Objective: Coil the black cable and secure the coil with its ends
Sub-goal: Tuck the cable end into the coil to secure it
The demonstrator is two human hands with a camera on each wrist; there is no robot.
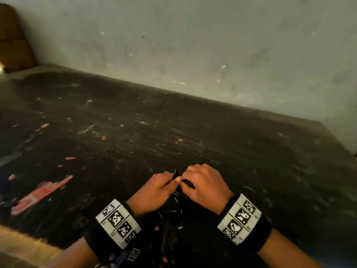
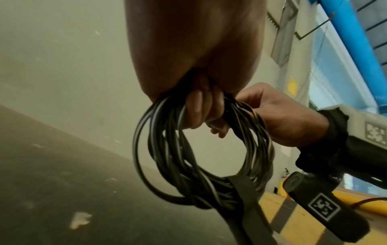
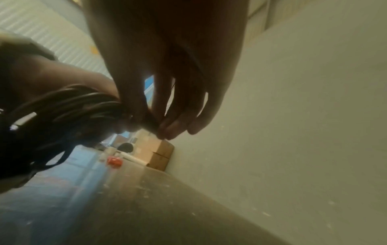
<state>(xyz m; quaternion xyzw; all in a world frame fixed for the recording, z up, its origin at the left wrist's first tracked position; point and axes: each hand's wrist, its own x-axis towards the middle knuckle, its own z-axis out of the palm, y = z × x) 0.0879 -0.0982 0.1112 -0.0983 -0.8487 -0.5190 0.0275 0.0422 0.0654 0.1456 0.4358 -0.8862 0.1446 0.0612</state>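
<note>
A dark, scuffed worktop (image 1: 135,132) with red paint smears at its left runs to a pale wall (image 1: 212,45) at the far side. Brown cardboard boxes (image 3: 159,154) stand stacked against the wall at the far left end. Near the front edge, both hands meet above the worktop. The black cable (image 2: 188,165) hangs between them as a coil of many loops, clear of the surface, with a flat black strap (image 2: 245,195) wrapped round its lower part and trailing downward. The left hand (image 1: 154,190) is curled over the top of the coil, its fingers (image 2: 199,111) closed round the bundled loops. The right hand (image 1: 206,186) is just beside it, fingertips (image 3: 171,129) bunched together and pinching a dark strand at the top of the coil. Both wrists carry black bands with marker tags.
</note>
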